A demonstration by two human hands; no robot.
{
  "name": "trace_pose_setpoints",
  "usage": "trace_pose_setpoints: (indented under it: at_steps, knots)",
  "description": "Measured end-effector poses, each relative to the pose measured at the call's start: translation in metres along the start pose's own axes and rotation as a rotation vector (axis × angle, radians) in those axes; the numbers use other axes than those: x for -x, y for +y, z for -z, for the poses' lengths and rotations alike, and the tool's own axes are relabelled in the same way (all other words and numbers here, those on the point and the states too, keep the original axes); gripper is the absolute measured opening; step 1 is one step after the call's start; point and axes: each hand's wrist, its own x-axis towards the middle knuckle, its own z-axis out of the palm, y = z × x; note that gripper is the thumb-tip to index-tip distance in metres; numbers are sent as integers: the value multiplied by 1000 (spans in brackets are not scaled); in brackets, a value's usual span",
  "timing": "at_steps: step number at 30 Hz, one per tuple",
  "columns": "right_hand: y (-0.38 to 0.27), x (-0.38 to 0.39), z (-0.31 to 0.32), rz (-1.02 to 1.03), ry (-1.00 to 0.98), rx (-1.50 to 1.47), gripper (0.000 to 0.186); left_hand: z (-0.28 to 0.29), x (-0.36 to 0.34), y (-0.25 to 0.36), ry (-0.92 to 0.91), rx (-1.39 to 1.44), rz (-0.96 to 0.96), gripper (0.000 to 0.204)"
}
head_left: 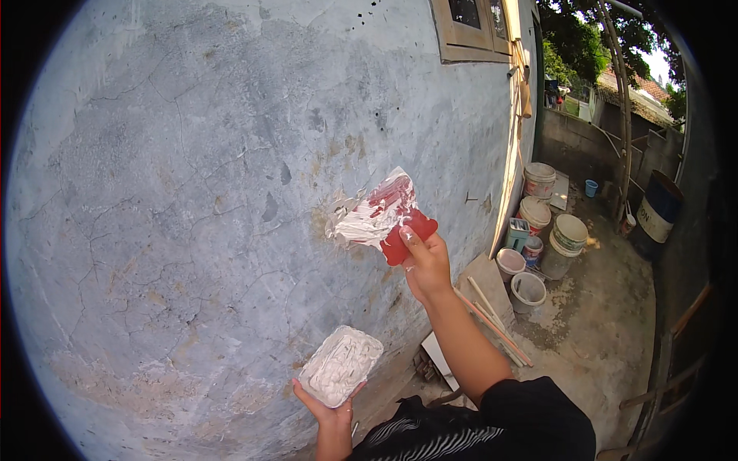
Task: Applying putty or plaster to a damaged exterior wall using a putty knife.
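My right hand (427,261) is closed round a red flat scraper (396,244), whose blade is smeared with white putty. The scraper is at the cracked, pale blue-grey wall (177,192), by a patch of white putty and brownish stains. Whether the blade's edge touches the wall, I cannot tell. Below and to the left of it, my left hand (330,411) holds up a rectangular container (340,366) filled with white putty, its fingers and thumb around the container's near end.
Several buckets (570,238) stand along the right side, beside long poles (492,326) and boards on the concrete floor (600,307). A barrel (655,215) and tree trunks (623,131) are farther right. A window (474,31) is high in the wall, with bamboo poles upright beside it.
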Motion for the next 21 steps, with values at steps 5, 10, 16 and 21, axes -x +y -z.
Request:
trace_pose_setpoints:
  at_steps: [5, 10, 16, 21]
  knots:
    - [40, -39, -6, -157, 51, -36, 22, 7, 2, 4, 29, -16, -40, 96]
    - [63, -40, 4, -184, 178, 94, 23, 10, 7, 8, 55, 10, -70, 95]
    - [73, -28, 37, -238, 254, 201, 20, 10, 5, 10, 66, 30, -81, 95]
    - [61, -10, 58, -264, 341, 208, 21, 8, 6, 11, 50, 32, -68, 94]
